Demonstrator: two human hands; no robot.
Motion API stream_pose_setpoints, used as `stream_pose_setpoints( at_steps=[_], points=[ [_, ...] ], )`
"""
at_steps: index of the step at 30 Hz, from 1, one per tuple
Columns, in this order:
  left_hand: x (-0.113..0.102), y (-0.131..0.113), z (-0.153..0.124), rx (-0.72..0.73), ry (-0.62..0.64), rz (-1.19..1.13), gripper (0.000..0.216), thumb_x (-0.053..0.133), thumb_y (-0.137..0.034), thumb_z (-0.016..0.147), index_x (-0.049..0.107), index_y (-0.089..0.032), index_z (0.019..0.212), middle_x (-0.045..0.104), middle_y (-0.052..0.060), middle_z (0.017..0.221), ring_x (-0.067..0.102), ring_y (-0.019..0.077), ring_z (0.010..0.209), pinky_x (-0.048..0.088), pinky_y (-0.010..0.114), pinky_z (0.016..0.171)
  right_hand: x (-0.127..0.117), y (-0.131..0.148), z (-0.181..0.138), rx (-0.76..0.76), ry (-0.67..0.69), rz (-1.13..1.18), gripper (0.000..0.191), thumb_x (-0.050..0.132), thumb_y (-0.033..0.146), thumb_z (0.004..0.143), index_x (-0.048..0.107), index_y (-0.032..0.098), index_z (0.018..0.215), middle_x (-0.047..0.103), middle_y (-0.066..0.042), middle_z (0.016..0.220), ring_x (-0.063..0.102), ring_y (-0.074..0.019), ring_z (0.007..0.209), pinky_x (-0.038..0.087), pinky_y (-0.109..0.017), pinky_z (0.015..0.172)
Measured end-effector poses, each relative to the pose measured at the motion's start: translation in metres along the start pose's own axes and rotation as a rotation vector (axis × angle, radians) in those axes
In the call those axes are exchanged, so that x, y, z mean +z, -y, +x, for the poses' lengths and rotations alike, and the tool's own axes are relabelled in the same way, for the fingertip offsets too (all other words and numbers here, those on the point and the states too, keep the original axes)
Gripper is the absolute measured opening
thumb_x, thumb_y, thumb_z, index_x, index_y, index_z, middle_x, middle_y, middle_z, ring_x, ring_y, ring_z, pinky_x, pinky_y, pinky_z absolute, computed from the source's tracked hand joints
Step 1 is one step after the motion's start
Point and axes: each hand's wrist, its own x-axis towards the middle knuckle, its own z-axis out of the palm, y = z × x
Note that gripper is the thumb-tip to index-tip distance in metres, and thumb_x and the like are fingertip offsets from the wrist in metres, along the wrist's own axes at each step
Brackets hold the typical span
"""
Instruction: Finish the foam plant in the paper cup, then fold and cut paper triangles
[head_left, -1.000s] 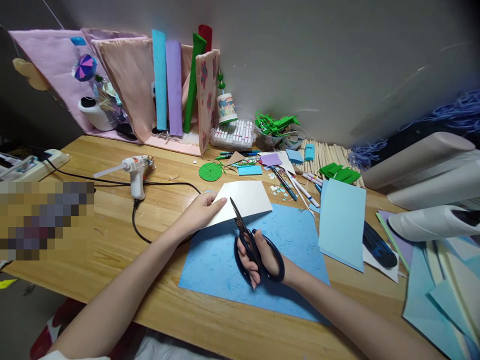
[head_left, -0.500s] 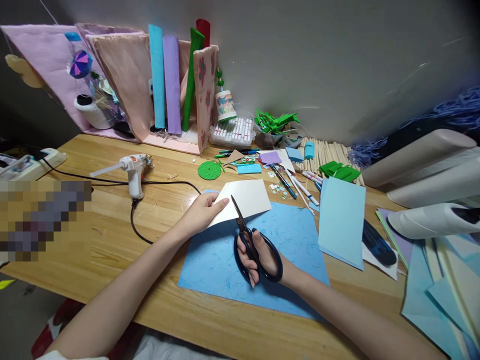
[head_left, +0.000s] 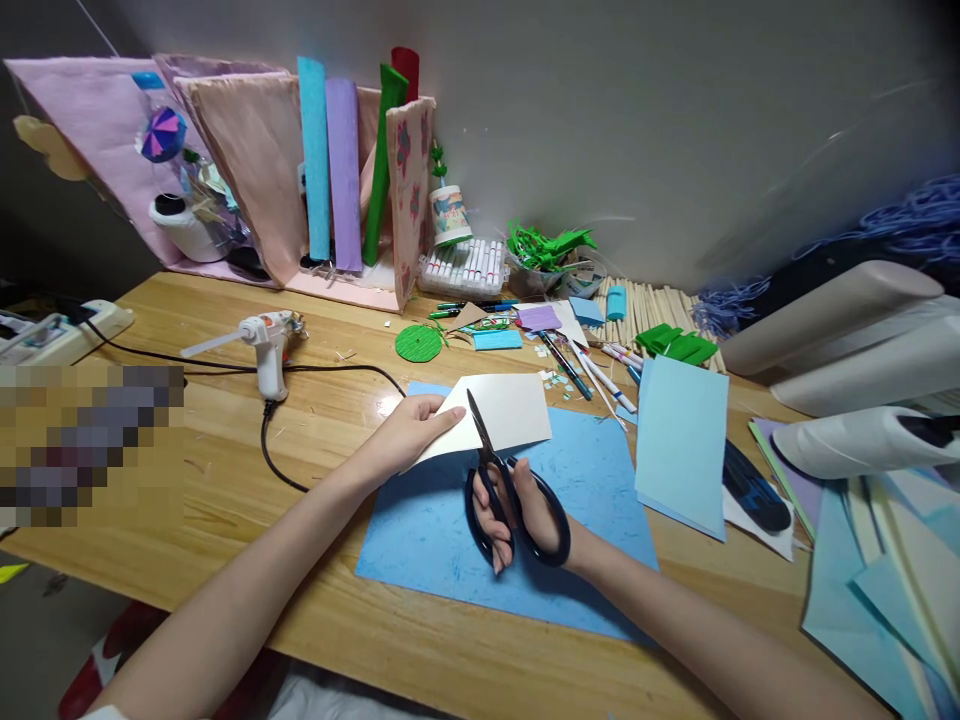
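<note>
Pinched by its left end, a piece of white paper (head_left: 514,408) is held in my left hand (head_left: 414,432), thumb on top. My right hand (head_left: 517,515) grips a pair of black-handled scissors (head_left: 491,460), with fingers and thumb through the loops. Their blades cross the near edge of the paper and point away from me; one blade shows above the sheet. Both hands are over a blue sheet (head_left: 577,560) that lies flat on the wooden table (head_left: 202,500).
A hot glue gun (head_left: 270,355) stands at the left with its black cord. Behind lie a green disc (head_left: 418,343), paper scraps, markers (head_left: 466,265) and wooden sticks (head_left: 660,315). To the right are light blue sheets (head_left: 681,445), a dark blue cutter (head_left: 756,487) and white rolls (head_left: 847,445).
The white paper has turned slightly and shifted a little right and nearer, along with my left hand. The scissor handles are spread slightly wider.
</note>
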Motion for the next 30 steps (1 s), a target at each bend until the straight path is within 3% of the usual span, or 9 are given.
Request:
stream_pose_setpoints(
  at_steps=[9,15,23,30],
  points=[
    [-0.0001,0.0039,0.0026,0.007,0.015,-0.032,0.044,0.060,-0.054,0.067,0.058,-0.011,0.074,0.054,0.000,0.060,0.043,0.0080,0.047,0.028,0.018,0.042,0.0010,-0.0045,-0.0007,-0.050,-0.059,-0.004,0.061,0.038,0.079,0.065,0.039,0.018,0.072,0.040,0.010,0.040,0.042,-0.0062,0.026,0.044,-0.019,0.029],
    [0.0005,0.0058,0.0026,0.021,0.034,0.027,0.043,0.054,-0.054,0.072,0.058,-0.012,0.079,0.056,0.000,0.065,0.046,0.0098,0.051,0.030,0.019,0.045,-0.0016,-0.0067,-0.0011,-0.073,-0.047,-0.034,0.060,0.033,0.078,0.068,0.039,0.019,0.074,0.040,0.010,0.040,0.041,-0.0061,0.026,0.043,-0.019,0.029],
    [-0.0026,0.0052,0.0031,0.238,-0.197,0.312,0.035,0.039,-0.044,0.084,0.046,-0.016,0.065,0.039,-0.004,0.062,0.036,0.0102,0.058,0.029,0.021,0.051,-0.0018,-0.0038,-0.0026,-0.025,-0.012,-0.078,0.062,0.032,0.079,0.067,0.039,0.018,0.074,0.039,0.010,0.041,0.042,-0.0059,0.027,0.043,-0.019,0.030],
    [0.0033,0.0060,0.0009,0.234,-0.122,0.296,0.035,0.039,-0.044,0.084,0.042,-0.017,0.062,0.036,-0.005,0.060,0.032,0.0090,0.053,0.025,0.020,0.047,0.0009,0.0020,-0.0007,0.054,-0.025,-0.067,0.071,0.025,0.086,0.058,0.039,0.018,0.073,0.040,0.010,0.040,0.045,-0.0080,0.028,0.045,-0.022,0.032]
  ],
)
